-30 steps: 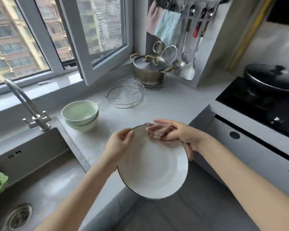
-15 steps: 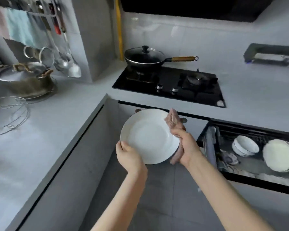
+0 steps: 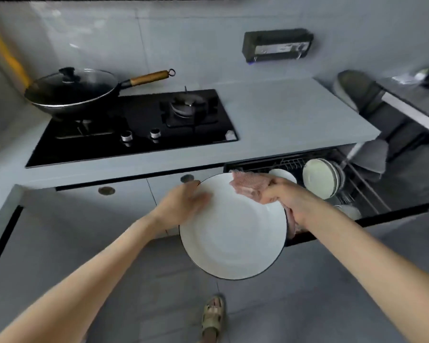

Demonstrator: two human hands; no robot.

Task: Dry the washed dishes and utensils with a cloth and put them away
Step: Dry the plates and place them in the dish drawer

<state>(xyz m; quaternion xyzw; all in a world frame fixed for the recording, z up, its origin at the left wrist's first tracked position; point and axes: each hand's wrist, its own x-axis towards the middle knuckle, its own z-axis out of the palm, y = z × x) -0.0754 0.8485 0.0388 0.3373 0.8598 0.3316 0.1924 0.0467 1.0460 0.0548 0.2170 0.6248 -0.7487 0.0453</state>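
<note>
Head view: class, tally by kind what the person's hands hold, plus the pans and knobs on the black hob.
Plate: 1
Cloth: 1
Lidded wok: 1
Knobs: 2
Total: 5

Glossy white glazed plate (image 3: 233,233), nubby pink cloth (image 3: 249,186), wooden-handled wok (image 3: 72,92), shiny black glass hob (image 3: 134,129), matt grey countertop (image 3: 295,115).

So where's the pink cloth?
The pink cloth is bunched in the right hand, on the upper right edge of the white plate, in front of the open dish drawer.
</note>
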